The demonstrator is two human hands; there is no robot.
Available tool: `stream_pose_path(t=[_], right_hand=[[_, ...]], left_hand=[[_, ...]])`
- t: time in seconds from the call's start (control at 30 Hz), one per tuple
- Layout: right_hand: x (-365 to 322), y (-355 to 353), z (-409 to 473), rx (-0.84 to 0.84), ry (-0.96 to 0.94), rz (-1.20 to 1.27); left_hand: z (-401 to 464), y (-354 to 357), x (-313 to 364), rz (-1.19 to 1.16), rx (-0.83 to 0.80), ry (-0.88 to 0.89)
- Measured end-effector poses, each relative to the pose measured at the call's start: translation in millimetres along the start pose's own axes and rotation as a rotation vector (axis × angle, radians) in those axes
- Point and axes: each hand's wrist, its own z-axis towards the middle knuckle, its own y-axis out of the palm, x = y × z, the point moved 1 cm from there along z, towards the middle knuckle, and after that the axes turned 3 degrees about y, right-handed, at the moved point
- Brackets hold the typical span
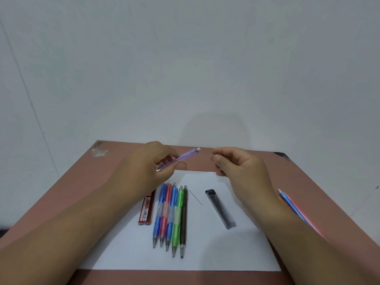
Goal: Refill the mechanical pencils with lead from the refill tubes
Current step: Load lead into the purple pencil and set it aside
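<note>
Lying nearest on white paper (pixel 205 256): five pencils (pixel 172 219) in row, waiting. Loose lead (pixel 195 197), dark refill tube (pixel 220 208), red tube (pixel 147 208) alongside. Left hand (pixel 148 167) gripping purple pencil (pixel 181 158); right hand (pixel 236 167) pinching, contents unclear. Probably few pencils (pixel 292 204) set aside right; most remaining.

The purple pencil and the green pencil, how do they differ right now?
The purple pencil is held in the air, gripped by the left hand; the green pencil lies flat on the white paper. The purple pencil slants with its white cap end up toward the right hand; the green pencil lies in a row of pencils, tip toward the person. Both have translucent coloured barrels.
</note>
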Motion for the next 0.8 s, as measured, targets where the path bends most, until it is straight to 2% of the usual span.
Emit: stream_pose_path(t=[0.13, 0.27, 0.8], right_hand=[[-12, 7, -11, -0.101, -0.005, 0.204], [-16, 9, -13, -0.125, 0.024, 0.316], [-14, 8, -13, -0.108, 0.015, 0.225]], left_hand=[[0, 1, 0, 0.035, -0.021, 0.051], [0, 3, -1, 0.049, -0.024, 0.098], [0, -2, 6, 0.053, -0.017, 0.146]])
